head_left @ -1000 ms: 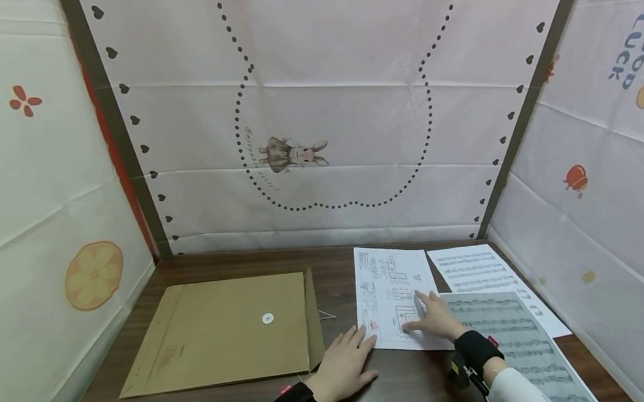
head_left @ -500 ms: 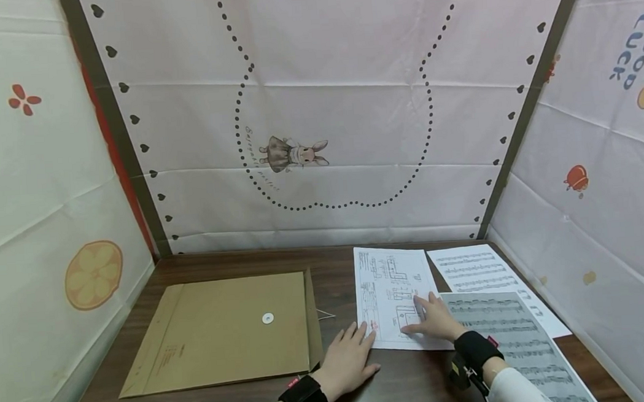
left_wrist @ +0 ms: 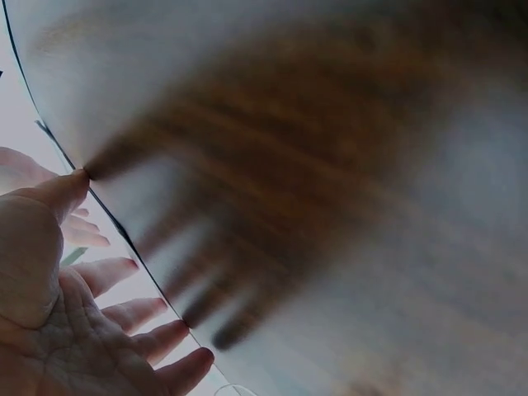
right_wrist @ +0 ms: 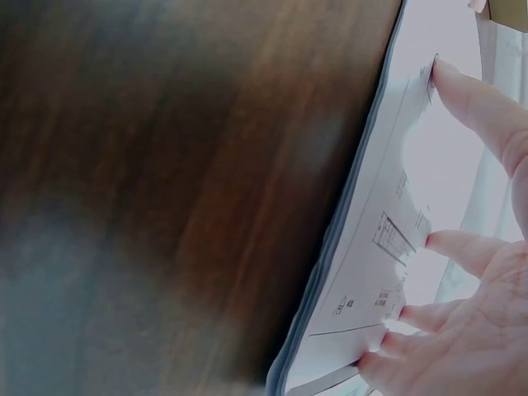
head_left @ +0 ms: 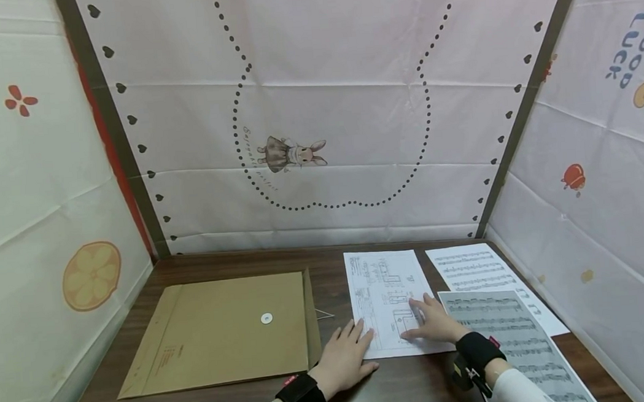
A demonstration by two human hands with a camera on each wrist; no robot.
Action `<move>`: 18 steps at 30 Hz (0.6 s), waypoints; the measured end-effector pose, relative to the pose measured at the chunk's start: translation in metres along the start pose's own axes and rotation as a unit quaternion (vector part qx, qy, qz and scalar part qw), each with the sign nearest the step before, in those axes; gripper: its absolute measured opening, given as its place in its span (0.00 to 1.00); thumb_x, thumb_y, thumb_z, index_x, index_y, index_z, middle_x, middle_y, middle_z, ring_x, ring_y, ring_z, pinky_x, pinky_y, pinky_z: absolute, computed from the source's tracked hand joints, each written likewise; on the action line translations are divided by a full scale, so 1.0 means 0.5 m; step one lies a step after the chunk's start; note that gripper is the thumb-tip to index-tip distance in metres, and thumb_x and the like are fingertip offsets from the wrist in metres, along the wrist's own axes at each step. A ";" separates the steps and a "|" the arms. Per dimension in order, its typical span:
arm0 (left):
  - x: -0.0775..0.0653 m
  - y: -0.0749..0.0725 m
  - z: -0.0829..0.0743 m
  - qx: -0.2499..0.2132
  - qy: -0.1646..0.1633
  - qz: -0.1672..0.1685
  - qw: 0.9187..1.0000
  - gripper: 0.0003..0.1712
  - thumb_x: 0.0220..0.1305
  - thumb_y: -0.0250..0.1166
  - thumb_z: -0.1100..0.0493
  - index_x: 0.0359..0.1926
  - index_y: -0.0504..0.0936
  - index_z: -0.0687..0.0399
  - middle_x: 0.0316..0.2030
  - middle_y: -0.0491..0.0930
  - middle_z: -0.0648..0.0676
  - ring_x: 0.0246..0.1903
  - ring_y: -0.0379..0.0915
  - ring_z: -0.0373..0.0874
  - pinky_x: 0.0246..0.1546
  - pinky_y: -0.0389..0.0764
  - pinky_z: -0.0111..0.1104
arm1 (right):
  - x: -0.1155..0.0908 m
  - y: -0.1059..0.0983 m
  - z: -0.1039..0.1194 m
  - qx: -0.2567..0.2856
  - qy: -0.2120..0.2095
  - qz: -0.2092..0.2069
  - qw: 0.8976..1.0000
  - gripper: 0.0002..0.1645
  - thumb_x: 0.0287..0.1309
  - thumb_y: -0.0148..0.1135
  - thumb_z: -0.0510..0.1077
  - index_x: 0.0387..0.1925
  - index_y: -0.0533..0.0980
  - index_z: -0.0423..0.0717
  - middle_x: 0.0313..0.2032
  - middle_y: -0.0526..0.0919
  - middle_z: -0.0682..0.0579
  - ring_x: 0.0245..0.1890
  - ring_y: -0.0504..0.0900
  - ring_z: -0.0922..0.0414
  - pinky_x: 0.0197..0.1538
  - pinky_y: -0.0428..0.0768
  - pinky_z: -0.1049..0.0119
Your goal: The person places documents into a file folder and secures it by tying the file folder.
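Note:
A white sheet with technical drawings (head_left: 374, 284) lies on the table between my hands; in the right wrist view its near edge (right_wrist: 318, 280) shows several layers. My right hand (head_left: 437, 322) rests on its lower right part, fingers spread and fingertips down on the paper. My left hand (head_left: 343, 358) lies at its lower left edge, with fingertips overlapping that edge and the thumb out to the side. In the left wrist view the left hand (left_wrist: 91, 322) touches the glossy tabletop with its fingers extended. Neither hand grips anything.
Left on the table lies a brown paper document envelope (head_left: 219, 333) with a white button (head_left: 266, 318) and a string (head_left: 324, 314) at its flap. Two sheets of music, a white one (head_left: 464, 266) and a greyish one (head_left: 521, 336), overlap at the right, by the fabric wall (head_left: 608, 257).
The drawing sheet has slid left and slightly toward me and turned straighter, with my right hand on it. My left hand has moved slightly up to its edge.

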State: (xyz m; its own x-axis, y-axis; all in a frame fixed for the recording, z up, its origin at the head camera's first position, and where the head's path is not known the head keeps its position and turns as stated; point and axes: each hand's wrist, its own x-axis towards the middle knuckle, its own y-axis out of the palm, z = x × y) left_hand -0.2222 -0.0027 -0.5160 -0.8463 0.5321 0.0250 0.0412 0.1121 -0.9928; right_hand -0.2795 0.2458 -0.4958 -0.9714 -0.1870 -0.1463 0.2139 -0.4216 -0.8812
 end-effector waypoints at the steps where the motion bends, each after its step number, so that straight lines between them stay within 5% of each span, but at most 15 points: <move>1: 0.000 -0.002 0.000 -0.002 0.002 -0.002 1.000 0.38 0.70 0.61 0.35 0.74 0.70 0.46 0.75 0.68 0.58 0.75 0.65 0.56 0.71 0.72 0.51 | -0.002 0.000 0.001 0.000 -0.001 0.001 1.000 0.57 0.47 0.81 0.57 0.72 0.67 0.35 0.74 0.54 0.20 0.76 0.54 0.24 0.73 0.60 0.29; 13: 0.003 -0.018 0.002 -0.015 0.015 0.026 0.999 0.42 0.66 0.62 0.31 0.75 0.69 0.43 0.77 0.65 0.54 0.77 0.61 0.53 0.74 0.68 0.51 | -0.019 0.000 0.002 0.008 -0.007 0.021 1.000 0.56 0.44 0.82 0.57 0.72 0.68 0.41 0.76 0.54 0.23 0.76 0.55 0.25 0.72 0.61 0.28; 18: 0.005 -0.018 0.003 -0.016 0.023 0.031 0.999 0.42 0.66 0.63 0.31 0.75 0.69 0.43 0.77 0.65 0.54 0.77 0.61 0.53 0.75 0.69 0.46 | -0.019 0.001 0.000 0.001 -0.011 0.010 1.000 0.61 0.43 0.83 0.57 0.72 0.65 0.34 0.74 0.58 0.23 0.75 0.59 0.26 0.72 0.63 0.30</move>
State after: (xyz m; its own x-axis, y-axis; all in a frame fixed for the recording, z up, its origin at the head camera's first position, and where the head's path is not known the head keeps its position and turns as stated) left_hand -0.2255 -0.0038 -0.5073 -0.8168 0.5762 -0.0297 0.1097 0.1046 -0.9884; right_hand -0.2701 0.2472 -0.4948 -0.9647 -0.2137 -0.1538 0.2329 -0.4200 -0.8771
